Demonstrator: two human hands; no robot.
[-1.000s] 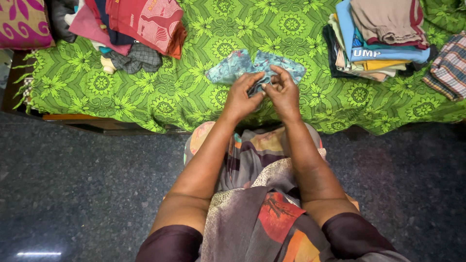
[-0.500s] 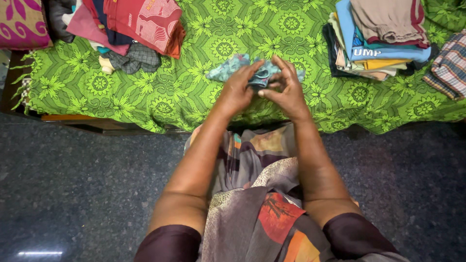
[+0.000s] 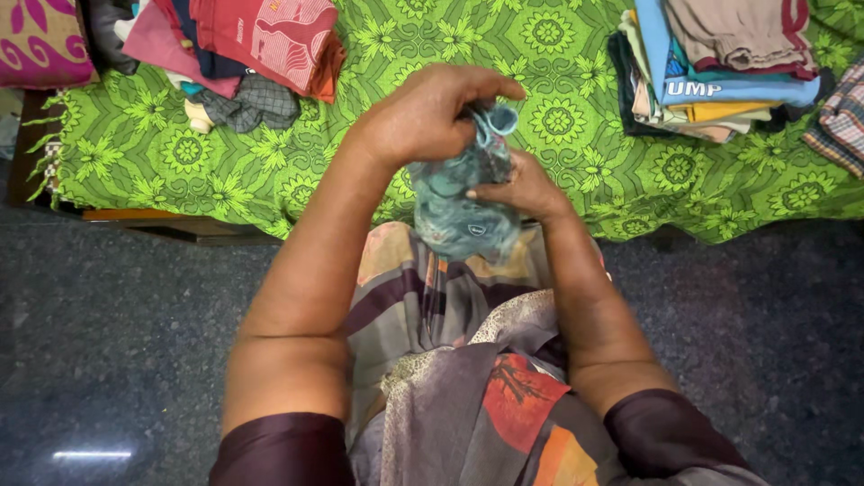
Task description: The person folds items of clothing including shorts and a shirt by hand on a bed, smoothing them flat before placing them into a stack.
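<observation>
From the head view, the left hand (image 3: 423,112) is raised and clenched on the top of a small teal patterned cloth (image 3: 459,202), bunching its pale blue edge between thumb and fingers. The cloth hangs crumpled below that fist, mottled blue-green with dark specks. The right hand (image 3: 522,187) pinches its side just beneath the left. Beyond both hands lies a green floral bedspread (image 3: 360,171); a folded clothes stack (image 3: 720,72) sits off to the right, a red-topped pile (image 3: 252,45) to the left.
</observation>
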